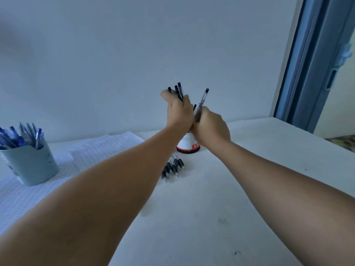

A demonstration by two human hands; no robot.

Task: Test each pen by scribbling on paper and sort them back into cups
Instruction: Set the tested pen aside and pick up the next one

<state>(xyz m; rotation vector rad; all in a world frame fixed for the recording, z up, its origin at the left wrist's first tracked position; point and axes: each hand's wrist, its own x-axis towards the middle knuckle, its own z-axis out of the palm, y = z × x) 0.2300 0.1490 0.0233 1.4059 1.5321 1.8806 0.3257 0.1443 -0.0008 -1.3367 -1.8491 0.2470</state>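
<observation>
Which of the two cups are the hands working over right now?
The white cup with the red band, directly under both hands. The light blue cup, full of blue pens, stands apart at far left on the paper.

Black-capped clear pens [177, 91] in one bunch, a single clear black-capped pen [203, 100] beside it, more black-gripped clear pens [173, 167] on the white table [221, 189]. White cup [187, 144] with red base band and red print; pale teal cup [31, 166] full of blue pens [23, 136]. White paper [103, 148] covered in fine grey printed rows; wall pale grey-blue, window frame [315, 64] darker blue.
</observation>
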